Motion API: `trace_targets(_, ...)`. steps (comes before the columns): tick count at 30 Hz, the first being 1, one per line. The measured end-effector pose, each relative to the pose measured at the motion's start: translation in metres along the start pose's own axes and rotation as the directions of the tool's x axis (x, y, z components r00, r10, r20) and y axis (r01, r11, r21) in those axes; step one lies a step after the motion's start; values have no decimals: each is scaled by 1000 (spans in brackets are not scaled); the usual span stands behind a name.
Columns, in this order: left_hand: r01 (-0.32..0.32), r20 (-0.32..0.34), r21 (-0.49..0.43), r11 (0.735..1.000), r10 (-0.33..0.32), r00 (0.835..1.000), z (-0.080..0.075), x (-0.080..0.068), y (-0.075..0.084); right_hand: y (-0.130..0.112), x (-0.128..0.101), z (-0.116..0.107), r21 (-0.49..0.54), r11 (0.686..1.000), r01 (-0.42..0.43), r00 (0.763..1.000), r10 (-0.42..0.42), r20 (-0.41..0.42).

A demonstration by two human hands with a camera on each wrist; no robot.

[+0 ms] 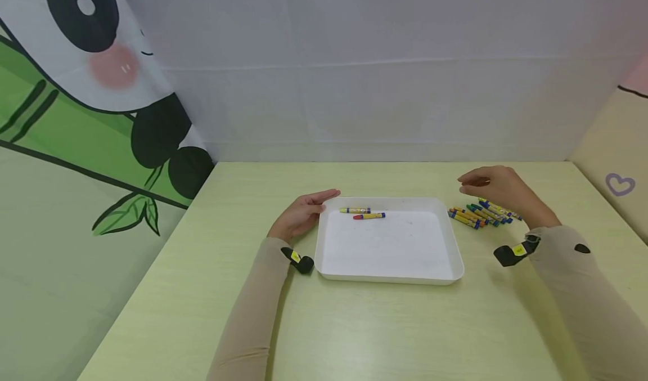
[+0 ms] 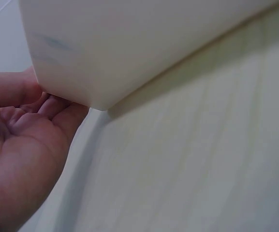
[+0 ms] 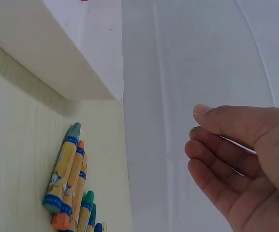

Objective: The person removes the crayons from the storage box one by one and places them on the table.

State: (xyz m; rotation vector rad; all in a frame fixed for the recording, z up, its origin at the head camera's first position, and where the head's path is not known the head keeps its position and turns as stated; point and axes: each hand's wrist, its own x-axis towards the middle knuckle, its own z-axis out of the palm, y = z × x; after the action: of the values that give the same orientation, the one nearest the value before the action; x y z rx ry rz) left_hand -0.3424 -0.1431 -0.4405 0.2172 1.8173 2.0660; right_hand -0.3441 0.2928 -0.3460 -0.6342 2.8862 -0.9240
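Inside white tray [image 1: 390,277], two crayons [image 1: 362,213].

Beige sleeves, black wrist cameras

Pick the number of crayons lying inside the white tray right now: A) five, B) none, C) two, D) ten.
C: the head view shows just two crayons near the far edge of the tray; the other crayons lie in a pile on the table to its right.
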Motion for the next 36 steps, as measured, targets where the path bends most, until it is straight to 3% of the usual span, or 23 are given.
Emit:
trace_targets(16, 5, -18, 14, 1000, -5, 1000, 1, 5, 2, -45, 39, 27, 88, 995, 45, 993, -55, 108)
trace_targets(29, 8, -18, -7, 1000, -9, 1000, 3, 5, 0, -61, 64, 60, 91, 981, 171, 965, -185, 183)
trace_targets(36, -2, -28, 8, 1000, 3, 1000, 2, 6, 0, -68, 70, 78, 53, 984, 169, 956, -177, 236)
